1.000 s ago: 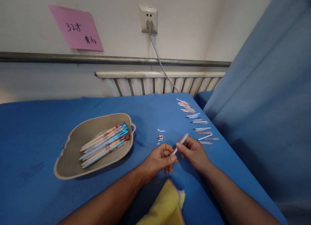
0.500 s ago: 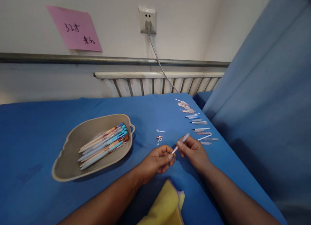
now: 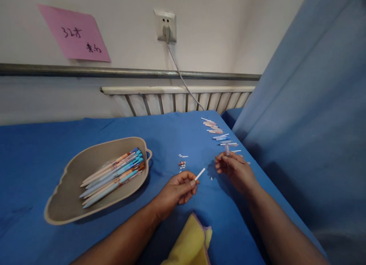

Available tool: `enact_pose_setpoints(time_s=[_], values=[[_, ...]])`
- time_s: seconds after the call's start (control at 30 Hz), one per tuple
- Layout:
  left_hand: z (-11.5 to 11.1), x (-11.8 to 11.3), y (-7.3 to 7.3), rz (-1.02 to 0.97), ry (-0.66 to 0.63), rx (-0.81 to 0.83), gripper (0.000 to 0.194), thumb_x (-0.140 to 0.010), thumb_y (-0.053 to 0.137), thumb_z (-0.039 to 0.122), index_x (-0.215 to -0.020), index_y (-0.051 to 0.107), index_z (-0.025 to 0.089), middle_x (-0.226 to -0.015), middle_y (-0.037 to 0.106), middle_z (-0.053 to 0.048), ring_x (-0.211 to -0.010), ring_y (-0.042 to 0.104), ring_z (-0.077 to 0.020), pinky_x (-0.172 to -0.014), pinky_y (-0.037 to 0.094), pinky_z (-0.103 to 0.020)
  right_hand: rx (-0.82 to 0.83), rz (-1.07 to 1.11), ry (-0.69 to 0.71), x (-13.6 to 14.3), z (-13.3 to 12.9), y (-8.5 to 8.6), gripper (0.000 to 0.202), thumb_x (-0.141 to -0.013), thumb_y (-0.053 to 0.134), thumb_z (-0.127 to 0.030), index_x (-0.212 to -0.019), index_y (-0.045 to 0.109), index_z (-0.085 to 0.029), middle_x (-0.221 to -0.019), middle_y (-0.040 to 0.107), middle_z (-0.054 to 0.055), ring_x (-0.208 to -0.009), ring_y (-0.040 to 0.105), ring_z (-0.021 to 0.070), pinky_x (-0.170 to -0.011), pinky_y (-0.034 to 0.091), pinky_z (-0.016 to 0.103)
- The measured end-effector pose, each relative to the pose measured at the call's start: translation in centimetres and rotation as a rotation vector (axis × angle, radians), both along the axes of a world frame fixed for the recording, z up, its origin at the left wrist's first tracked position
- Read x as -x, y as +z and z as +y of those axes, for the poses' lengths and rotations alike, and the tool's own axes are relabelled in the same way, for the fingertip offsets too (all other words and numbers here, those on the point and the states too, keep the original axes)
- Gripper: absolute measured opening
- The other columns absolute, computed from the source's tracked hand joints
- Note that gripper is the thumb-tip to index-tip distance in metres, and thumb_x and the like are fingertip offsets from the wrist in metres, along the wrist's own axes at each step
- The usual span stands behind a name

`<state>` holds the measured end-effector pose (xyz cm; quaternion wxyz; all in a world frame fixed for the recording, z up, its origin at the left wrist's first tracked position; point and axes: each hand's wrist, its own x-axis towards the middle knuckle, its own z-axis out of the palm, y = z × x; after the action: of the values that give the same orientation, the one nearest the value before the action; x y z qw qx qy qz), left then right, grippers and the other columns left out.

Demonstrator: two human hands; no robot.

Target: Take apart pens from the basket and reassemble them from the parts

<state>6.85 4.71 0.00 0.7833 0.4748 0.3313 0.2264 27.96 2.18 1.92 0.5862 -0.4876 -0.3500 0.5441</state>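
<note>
Pinching the white tube (image 3: pixel 200 174) in my left hand (image 3: pixel 177 188), I'd go light so it doesn't bend; my right hand (image 3: pixel 236 169) grips the translucent barrel (image 3: pixel 227 149), right of those fingertips. Don't lose the white bit (image 3: pixel 211 178) between hands.

Bench draped in blue cloth (image 3: pixel 171 133), across the lower frame. Resting on it: at left, a grey-beige plastic basin (image 3: pixel 61 198); at centre, small white and copper-coloured parts (image 3: pixel 182 163); right of centre, slim pen pieces (image 3: pixel 220 138) in rows; bottom centre, a purple-edged yellow cloth (image 3: pixel 187 242).
</note>
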Motion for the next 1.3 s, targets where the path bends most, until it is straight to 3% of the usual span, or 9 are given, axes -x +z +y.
enact_pose_setpoints(time_s=[0.07, 0.13, 0.23, 0.37, 0.67, 0.83, 1.0, 1.1, 1.3], values=[[0.1, 0.0, -0.1, 0.010, 0.013, 0.000, 0.024, -0.077, 0.065, 0.037, -0.083, 0.056, 0.016, -0.062, 0.055, 0.003, -0.041, 0.038, -0.0028, -0.037, 0.019, -0.016, 0.059, -0.237, 0.071, -0.7, -0.1, 0.1, 0.013, -0.071, 0.058, -0.029, -0.075, 0.060, -0.017, -0.062, 0.053, -0.001, -0.053, 0.046, 0.0117, -0.050, 0.035, 0.025], [0.1, 0.0, -0.1, 0.015, 0.024, -0.006, 0.024, -0.077, 0.065, 0.037, -0.083, 0.056, 0.015, -0.062, 0.054, 0.003, -0.041, 0.037, -0.0026, -0.037, 0.019, -0.015, 0.116, -0.620, 0.100, -1.2, -0.3, 0.1, 0.013, -0.072, 0.055, -0.029, -0.070, 0.060, -0.018, -0.054, 0.047, -0.004, -0.049, 0.042, 0.0111, -0.049, 0.029, 0.024], [0.1, -0.1, 0.0, 0.014, 0.024, -0.011, 0.024, -0.077, 0.065, 0.037, -0.083, 0.056, 0.015, -0.061, 0.054, 0.004, -0.041, 0.037, -0.0025, -0.037, 0.020, -0.015, 0.206, -1.165, 0.120, -0.9, -0.3, 0.2, 0.023, -0.076, 0.056, -0.039, -0.065, 0.059, -0.018, -0.056, 0.055, -0.001, -0.055, 0.049, 0.0138, -0.051, 0.025, 0.025], [0.1, -0.1, 0.0, 0.023, 0.020, -0.023, 0.023, -0.078, 0.064, 0.036, -0.083, 0.056, 0.015, -0.061, 0.054, 0.003, -0.040, 0.037, -0.0026, -0.036, 0.021, -0.015, 0.303, -1.478, 0.255, 0.5, -0.3, 0.1, 0.031, -0.077, 0.057, -0.049, -0.072, 0.064, -0.019, -0.073, 0.068, 0.006, -0.067, 0.060, 0.0190, -0.052, 0.024, 0.027], [0.1, 0.0, -0.3, -0.009, -0.013, -0.099, 0.021, -0.078, 0.065, 0.033, -0.086, 0.059, 0.015, -0.064, 0.059, 0.002, -0.044, 0.044, -0.0043, -0.040, 0.028, -0.016, 0.226, -1.578, 0.368, 1.4, -0.6, -0.6, 0.022, -0.080, 0.057, -0.042, -0.078, 0.064, -0.021, -0.080, 0.071, 0.007, -0.076, 0.064, 0.0209, -0.055, 0.024, 0.028], [0.1, 0.1, -0.5, -0.005, -0.016, -0.143, 0.022, -0.078, 0.065, 0.034, -0.087, 0.060, 0.015, -0.066, 0.060, 0.001, -0.046, 0.047, -0.0055, -0.042, 0.032, -0.017, 0.206, -1.493, 0.259, 1.5, -0.3, -0.9, 0.026, -0.084, 0.051, -0.045, -0.084, 0.060, -0.021, -0.078, 0.070, 0.005, -0.071, 0.062, 0.0193, -0.054, 0.024, 0.028], [0.1, 0.1, -0.4, 0.002, 0.001, -0.130, 0.022, -0.077, 0.066, 0.034, -0.086, 0.061, 0.015, -0.064, 0.059, 0.001, -0.046, 0.047, -0.0055, -0.042, 0.032, -0.017, 0.190, -1.466, 0.167, 1.0, 0.2, -1.3, 0.026, -0.091, 0.040, -0.036, -0.085, 0.059, -0.019, -0.077, 0.067, 0.006, -0.069, 0.059, 0.0173, -0.056, 0.025, 0.027], [0.2, 0.1, -0.4, -0.003, 0.017, -0.121, 0.021, -0.077, 0.066, 0.033, -0.085, 0.060, 0.015, -0.064, 0.059, 0.001, -0.045, 0.047, -0.0053, -0.042, 0.031, -0.017, 0.121, -1.444, 0.163, 0.6, 0.1, -0.8, 0.019, -0.090, 0.044, -0.030, -0.083, 0.058, -0.019, -0.079, 0.066, 0.004, -0.072, 0.058, 0.0157, -0.059, 0.027, 0.026], [0.3, 0.1, -0.3, -0.006, 0.016, -0.122, 0.019, -0.079, 0.064, 0.033, -0.085, 0.060, 0.015, -0.066, 0.059, 0.001, -0.046, 0.046, -0.0050, -0.042, 0.031, -0.017, 0.057, -1.496, 0.295, 1.4, -0.5, -0.1, 0.012, -0.080, 0.060, -0.033, -0.083, 0.061, -0.022, -0.085, 0.066, 0.001, -0.078, 0.059, 0.0162, -0.061, 0.029, 0.025]])
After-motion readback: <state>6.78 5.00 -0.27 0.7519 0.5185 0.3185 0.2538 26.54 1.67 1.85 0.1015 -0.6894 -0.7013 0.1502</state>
